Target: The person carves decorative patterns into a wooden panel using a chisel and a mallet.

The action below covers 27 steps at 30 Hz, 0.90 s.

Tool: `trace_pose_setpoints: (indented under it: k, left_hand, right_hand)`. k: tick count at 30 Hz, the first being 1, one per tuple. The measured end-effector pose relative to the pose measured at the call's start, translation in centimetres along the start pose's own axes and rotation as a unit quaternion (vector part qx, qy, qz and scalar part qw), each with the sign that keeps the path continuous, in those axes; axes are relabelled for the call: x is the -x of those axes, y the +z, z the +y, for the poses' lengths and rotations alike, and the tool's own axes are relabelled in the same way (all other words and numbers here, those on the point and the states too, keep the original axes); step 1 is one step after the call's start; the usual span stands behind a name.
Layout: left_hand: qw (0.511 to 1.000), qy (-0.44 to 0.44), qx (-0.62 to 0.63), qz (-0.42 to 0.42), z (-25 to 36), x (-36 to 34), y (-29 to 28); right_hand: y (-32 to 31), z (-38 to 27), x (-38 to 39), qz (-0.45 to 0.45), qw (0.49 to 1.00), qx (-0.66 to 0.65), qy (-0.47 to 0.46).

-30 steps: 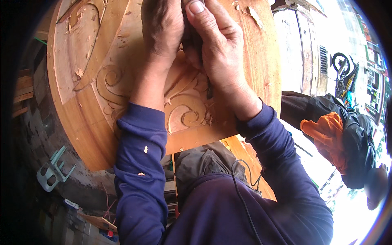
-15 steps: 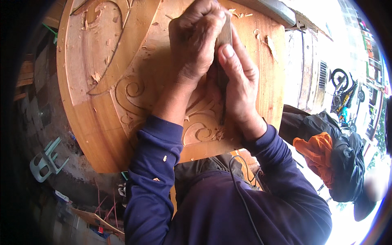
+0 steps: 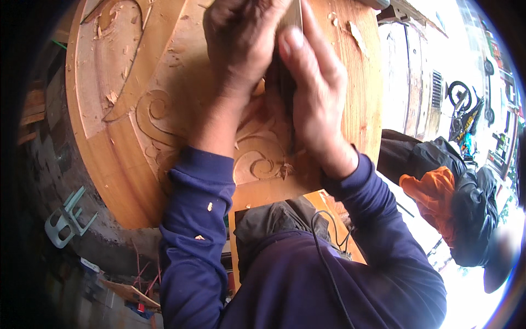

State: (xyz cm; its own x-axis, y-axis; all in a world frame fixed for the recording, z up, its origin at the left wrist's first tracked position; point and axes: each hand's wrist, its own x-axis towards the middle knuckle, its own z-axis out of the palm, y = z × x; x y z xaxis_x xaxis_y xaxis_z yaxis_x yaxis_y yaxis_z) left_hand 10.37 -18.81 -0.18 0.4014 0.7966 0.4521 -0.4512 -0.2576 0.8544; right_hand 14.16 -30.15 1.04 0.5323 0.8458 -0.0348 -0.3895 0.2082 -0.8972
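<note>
My left hand (image 3: pixel 241 38) is closed on the upper part of a long, narrow, grey-brown tool (image 3: pixel 290 16) at the top centre. My right hand (image 3: pixel 318 88) lies along the tool's right side, thumb and fingers pressed against it. The tool's lower part is dark and shadowed, and I cannot make out its working end. Both hands are over a wooden panel (image 3: pixel 101 159) carved with scrolls (image 3: pixel 260 164) and leaf shapes, with curled shavings (image 3: pixel 356 38) scattered on it.
A pale plastic chair (image 3: pixel 66 219) is at lower left, near stacked timber (image 3: pixel 33 109). At right lie dark cloths (image 3: pixel 474 219) and an orange cloth (image 3: pixel 430 194), with a two-wheeled vehicle (image 3: pixel 460 118) beyond. A black cable (image 3: pixel 323 274) hangs over my torso.
Both hands shifted right and down in the picture by half a second ago, then back up and slightly left, still on the tool. The view of the panel has shifted too.
</note>
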Motion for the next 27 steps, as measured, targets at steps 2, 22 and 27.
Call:
trace_pose_setpoints:
  k: [2,22,27]
  left_hand:
    - [1.0,0.013,-0.011,0.019,0.2,0.0,0.4]
    - [0.989,-0.083,0.102,-0.07,1.2,0.7,-0.7]
    - [0.989,-0.071,0.128,0.003,1.6,0.6,2.3]
  right_hand:
    - [0.3,-0.1,-0.8,-0.007,0.999,-0.051,-0.009]
    - [-0.7,0.4,1.6,-0.027,0.996,-0.09,-0.003]
    - [-0.8,-0.6,1.3,0.002,0.999,-0.025,-0.03]
